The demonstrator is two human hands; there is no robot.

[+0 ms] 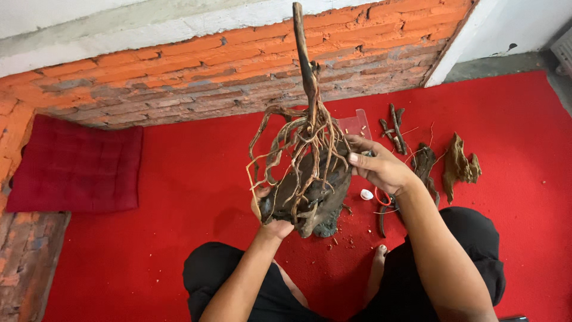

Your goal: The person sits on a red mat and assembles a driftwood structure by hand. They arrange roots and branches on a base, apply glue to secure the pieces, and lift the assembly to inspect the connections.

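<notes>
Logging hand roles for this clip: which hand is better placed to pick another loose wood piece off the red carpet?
Probably the right hand: it only touches the side of the dark rooted driftwood piece, nearest the brown wood scraps. The left hand supports the driftwood from below.

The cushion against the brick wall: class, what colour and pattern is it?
The cushion is dark red with a faint checked grid, seen in the head view.

Left hand (273, 222) raised, fingers curled in a grip, right hand (376, 167) pinching, forearms angled upward
</notes>
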